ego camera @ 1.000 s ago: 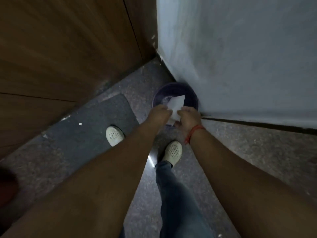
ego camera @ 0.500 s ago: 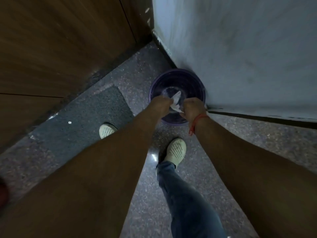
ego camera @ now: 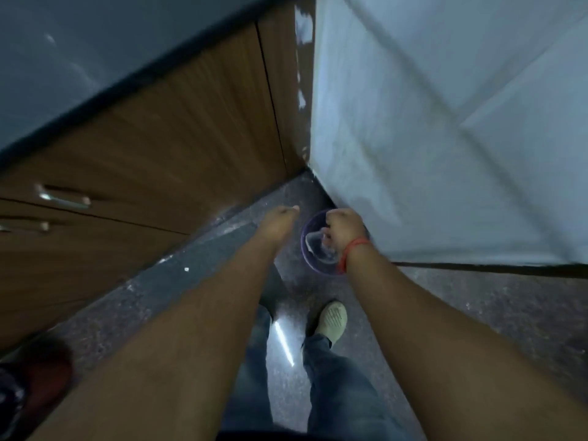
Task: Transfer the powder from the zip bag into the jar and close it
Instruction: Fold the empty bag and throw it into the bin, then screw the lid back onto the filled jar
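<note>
Disposal stage, head view. Round purple plastic bin (ego camera: 318, 265) stands on the speckled grey stone floor (ego camera: 477, 313), at about 1 o'clock from the pale slip-on shoe (ego camera: 332, 319) and tight against the white panel (ego camera: 445, 138). Half a second ago both hands pinched a crumpled clear zip bag between them over the bin; now they have parted. The left hand (ego camera: 281, 218) has drawn away to 9 o'clock of the bin, fingers curled loosely and holding nothing that can be seen. The right hand (ego camera: 343, 232), marked by a red thread wristband (ego camera: 351, 253), hangs over the bin mouth with fingers curled downward; motion blur leaves it unclear whether they still pinch the clear zip bag (ego camera: 313, 241), which lies pale and creased inside the bin at 9 o'clock of that hand. The bag appears discarded, which suggests the powder transfer is finished. No jar is in view, so its closure cannot be confirmed. Brown wooden cabinet fronts (ego camera: 143, 186) fill 10 o'clock.
</note>
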